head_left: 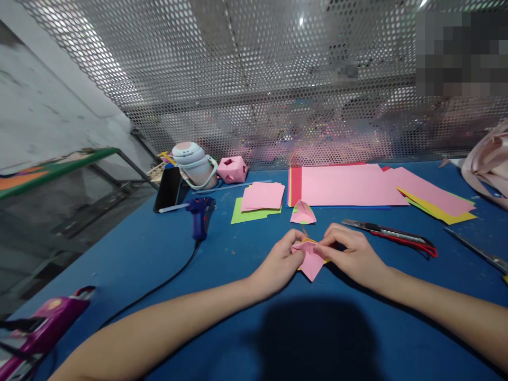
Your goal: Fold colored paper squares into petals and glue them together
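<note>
Low over the table's middle, a folded paper piece, pink with yellow edges, is pinched between both hands. My left hand closes on its left corner, thumb on top. At its upper right side, my right hand grips with thumb and forefinger. Some of the folds are hidden under the fingers. Just beyond the hands lies another small folded pink-and-green paper piece. A red and black utility knife rests to the right of my right hand.
Square pink sheets over green ones lie behind, left of long paper sheets. A blue glue gun trails its cord to a purple power strip. A cup, pink paper cube and scissors surround these.
</note>
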The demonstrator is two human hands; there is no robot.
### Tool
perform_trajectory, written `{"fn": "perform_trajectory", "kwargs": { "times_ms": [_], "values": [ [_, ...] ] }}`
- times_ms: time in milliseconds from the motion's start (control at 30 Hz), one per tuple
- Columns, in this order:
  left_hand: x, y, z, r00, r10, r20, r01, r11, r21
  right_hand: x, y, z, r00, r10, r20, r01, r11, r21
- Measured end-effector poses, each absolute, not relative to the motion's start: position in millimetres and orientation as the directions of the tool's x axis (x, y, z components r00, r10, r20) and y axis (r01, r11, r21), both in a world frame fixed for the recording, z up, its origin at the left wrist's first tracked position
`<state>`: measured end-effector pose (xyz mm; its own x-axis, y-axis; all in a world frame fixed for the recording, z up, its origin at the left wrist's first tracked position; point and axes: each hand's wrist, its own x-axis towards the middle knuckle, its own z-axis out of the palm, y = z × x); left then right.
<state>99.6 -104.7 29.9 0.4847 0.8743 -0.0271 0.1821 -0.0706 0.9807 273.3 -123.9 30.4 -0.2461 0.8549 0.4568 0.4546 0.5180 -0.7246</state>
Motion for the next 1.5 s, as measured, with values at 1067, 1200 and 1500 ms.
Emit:
{"fn": "perform_trajectory", "kwargs": {
  "times_ms": [1067,1200,1500],
  "values": [
    [99,-108,27,0.459,0.881,0.114,0.230,-0.242,0.943,269,-129,22,-0.278,0.872,0.404,0.468,0.490,-0.735],
    [96,-108,29,0.514,0.844,0.152,0.246,-0.315,0.917,272,-128,24,-0.246,0.911,0.332,0.485,0.412,-0.771],
    [97,-109,30,0.537,0.840,0.072,0.228,-0.227,0.947,279,-124,35,-0.356,0.905,0.232,0.534,0.401,-0.745]
  ]
}}
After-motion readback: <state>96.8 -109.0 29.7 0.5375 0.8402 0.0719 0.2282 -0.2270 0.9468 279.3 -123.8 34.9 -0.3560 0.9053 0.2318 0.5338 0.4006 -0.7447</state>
